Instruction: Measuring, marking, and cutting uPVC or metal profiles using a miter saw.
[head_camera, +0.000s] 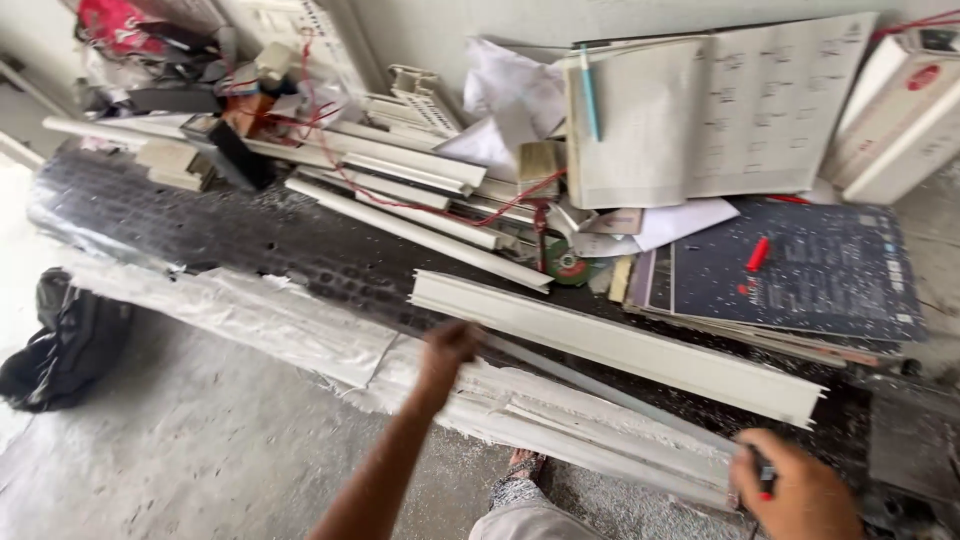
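Because it is a long, thin-walled white plastic channel (620, 345), lying aslant on the dark slab (250, 240) from ten o'clock to four o'clock, it looks light but whippy, best held near mid-length. At its seven o'clock, the left hand (450, 348) reaches its near end, fingers blurred, so I cannot tell their set. At five o'clock, the right hand (800, 490) is closed around a small dark tool (765, 472).
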